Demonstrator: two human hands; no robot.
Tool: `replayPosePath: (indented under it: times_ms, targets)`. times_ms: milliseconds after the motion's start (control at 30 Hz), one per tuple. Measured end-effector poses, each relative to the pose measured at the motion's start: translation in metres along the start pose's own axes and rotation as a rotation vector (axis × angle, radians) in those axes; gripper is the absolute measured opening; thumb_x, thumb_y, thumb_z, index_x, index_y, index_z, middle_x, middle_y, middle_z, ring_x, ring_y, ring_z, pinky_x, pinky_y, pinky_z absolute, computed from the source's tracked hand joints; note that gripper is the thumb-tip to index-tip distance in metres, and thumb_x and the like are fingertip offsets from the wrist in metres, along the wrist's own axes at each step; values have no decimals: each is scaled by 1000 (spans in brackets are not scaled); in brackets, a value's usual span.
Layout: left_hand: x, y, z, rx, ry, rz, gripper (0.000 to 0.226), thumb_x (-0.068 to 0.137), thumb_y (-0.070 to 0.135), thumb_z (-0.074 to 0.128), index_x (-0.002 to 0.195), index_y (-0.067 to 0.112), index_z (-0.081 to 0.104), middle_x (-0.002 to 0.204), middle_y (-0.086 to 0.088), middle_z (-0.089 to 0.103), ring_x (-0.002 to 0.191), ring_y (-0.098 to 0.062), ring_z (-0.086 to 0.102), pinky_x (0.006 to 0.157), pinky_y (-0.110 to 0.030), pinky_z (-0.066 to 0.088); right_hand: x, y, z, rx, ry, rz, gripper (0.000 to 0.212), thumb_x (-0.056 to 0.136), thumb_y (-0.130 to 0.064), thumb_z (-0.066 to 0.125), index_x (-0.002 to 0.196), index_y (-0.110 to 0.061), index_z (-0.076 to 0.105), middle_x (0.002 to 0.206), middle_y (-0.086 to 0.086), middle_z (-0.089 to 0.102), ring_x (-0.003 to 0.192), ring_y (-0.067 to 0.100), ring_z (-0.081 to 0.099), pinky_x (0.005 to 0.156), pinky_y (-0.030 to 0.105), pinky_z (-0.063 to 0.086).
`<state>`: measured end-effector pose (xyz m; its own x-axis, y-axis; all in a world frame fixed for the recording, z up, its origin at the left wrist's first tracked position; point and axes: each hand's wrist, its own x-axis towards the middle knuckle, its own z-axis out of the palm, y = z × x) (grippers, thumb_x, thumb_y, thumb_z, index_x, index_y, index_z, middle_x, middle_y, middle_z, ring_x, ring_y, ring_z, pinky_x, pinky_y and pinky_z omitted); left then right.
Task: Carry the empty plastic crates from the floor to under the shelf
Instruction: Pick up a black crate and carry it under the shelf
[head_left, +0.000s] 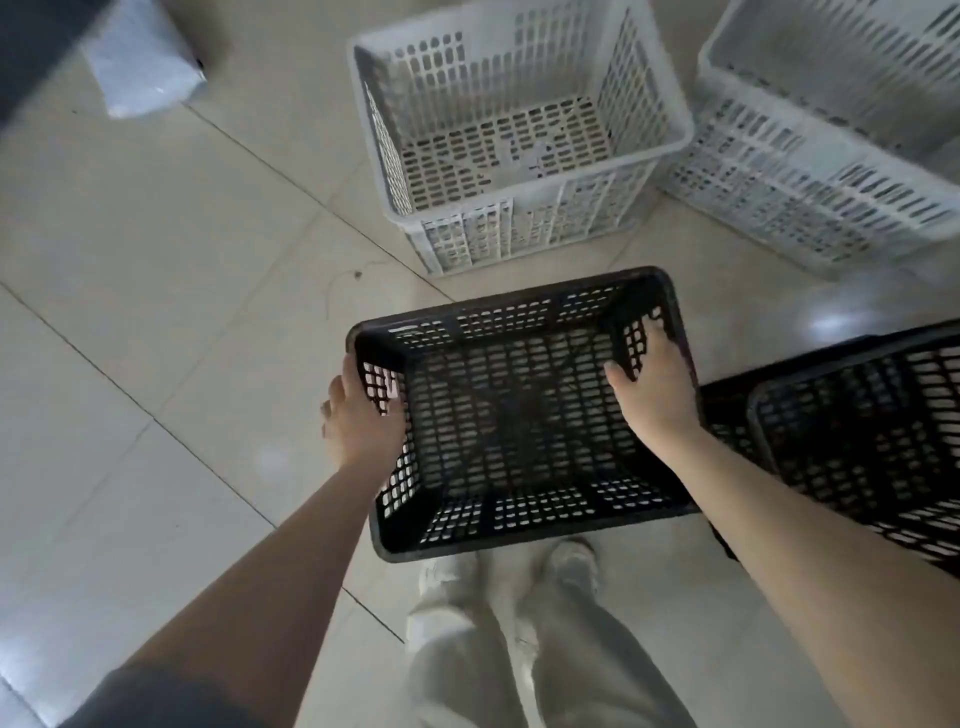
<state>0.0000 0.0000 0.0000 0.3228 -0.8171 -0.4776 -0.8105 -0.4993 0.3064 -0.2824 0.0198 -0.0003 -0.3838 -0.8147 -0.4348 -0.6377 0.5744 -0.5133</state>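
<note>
Right below the camera are two legs in light trousers (545, 670) and two pale shoes (574, 564) standing on the tiled floor (156, 322). Just past the shoes is a black crate (519, 415) with holes all over it, and it is empty inside. Both bare arms reach out to it. The left hand (363, 415) is wrapped around the crate's left side, with the thumb inside and the fingers outside, so it is holding on. The right hand (652, 382) is closed over the crate's right side, with its fingers curled over the rim and the thumb pressed on the inside wall. The pictures do not show for sure if the crate is off the floor. Just beside it on the right there are more black crates (857, 441), and they look like one sitting inside another. The right arm crosses in front of them. Farther on, a white crate (519, 130) stands on the floor, empty, with a small gap of bare tile between it and the black one. It sits straight ahead of the held crate. To the right of it, almost touching, is a second white crate (831, 130), cut off by the edge of the view. Far off in the top left corner lies a grey bag (145, 67) next to something dark.
</note>
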Motion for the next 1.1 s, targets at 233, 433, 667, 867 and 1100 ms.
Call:
replayPosePath:
  times_ms: [233,433,667,867,1100]
  targets:
    - [44,-55,67,74,24,-230,75,93,20,53,152,12,7,149,-20,37,131,-44,40,102,-56,40,56,73,30,-169,108,132,70,90,-18,56,148,-6,19,145,25,33,128,42,39,106,49,36]
    - [62,-77,100,25,106,-219,44,95,5,39,137,6,27,111,-30,63,93,-48,62,68,-48,46,73,103,41,-261,126,147,63,87,-7,52,143,-18,23,116,25,55,94,44,60,71,40,44]
    - [59,-70,71,-9,129,-143,31,94,3,43,125,6,39,107,-27,65,78,-37,55,60,-39,39,55,97,14,-321,172,113,58,85,0,49,138,-17,33,97,23,64,88,44,61,73,43,48]
    - [40,-26,-26,-46,168,-29,35,92,4,46,125,13,45,107,-21,66,75,-29,50,58,-35,38,8,52,-51,-215,221,161,55,87,-4,48,139,-18,35,90,20,67,88,43,63,76,46,50]
    - [-9,44,-180,8,151,121,34,90,8,47,124,13,47,100,-18,67,73,-34,59,60,-37,46,-65,-35,-176,-154,280,128,49,88,-5,46,135,-15,40,89,16,66,82,37,62,63,33,37]
